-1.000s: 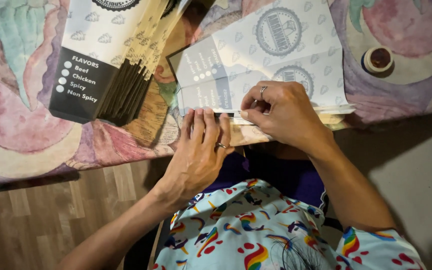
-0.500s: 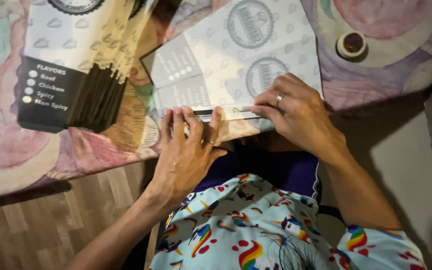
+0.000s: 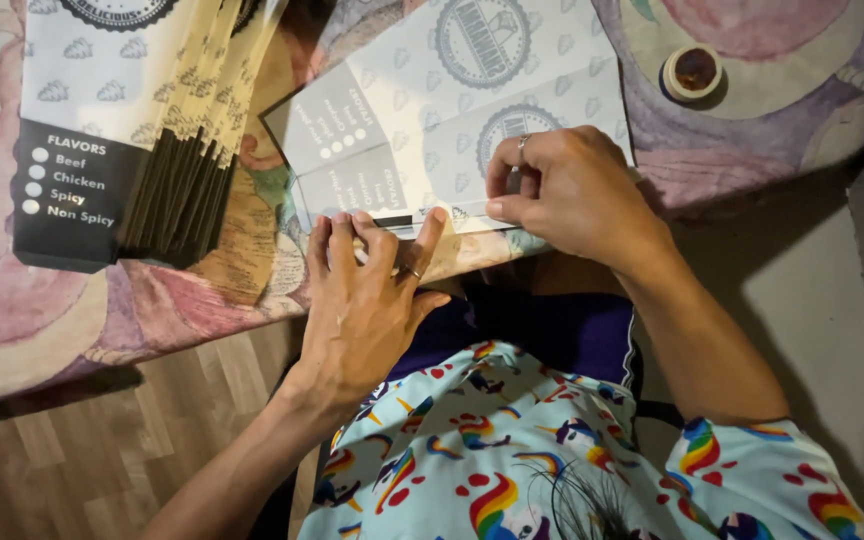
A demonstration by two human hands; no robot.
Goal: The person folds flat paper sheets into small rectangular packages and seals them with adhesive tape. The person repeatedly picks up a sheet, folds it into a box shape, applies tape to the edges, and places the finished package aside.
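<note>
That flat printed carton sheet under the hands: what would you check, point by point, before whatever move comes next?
1. Sheet lies flat on the table: ok. The printed carton sheet rests on the patterned tablecloth, near edge at the table's edge.
2. Left hand holds the near edge down: ok, fingers spread flat along it.
3. Right hand grips the edge: ok, fingers curled on the sheet's near right part.
4. Fold line straight: cannot tell, the hands cover it.
5. Stack of flat cartons clear of the sheet: ok, it lies apart on the left.
6. Tape roll within reach: ok, probably, beyond the sheet on the right.
</note>
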